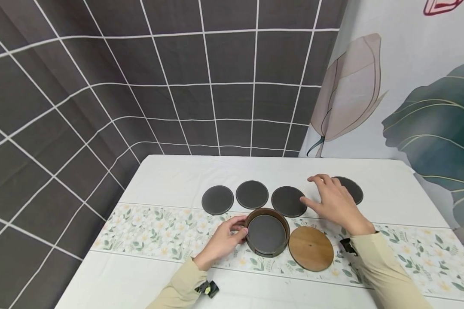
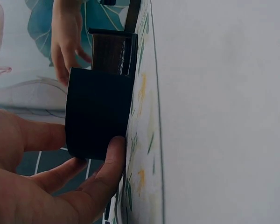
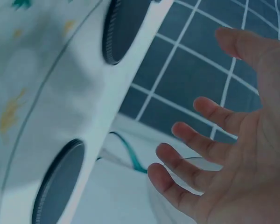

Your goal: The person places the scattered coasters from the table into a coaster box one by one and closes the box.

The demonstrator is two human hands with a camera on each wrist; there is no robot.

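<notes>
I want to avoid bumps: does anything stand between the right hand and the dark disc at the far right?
Nothing visible does. In the head view the right hand overlaps part of the far-right dark disc; in the right wrist view, no object shows between the fingers and that disc.

White table, floral band across it, four dark round coasters toward the back, round coaster holder, wood-grained coaster just beside the holder
</notes>
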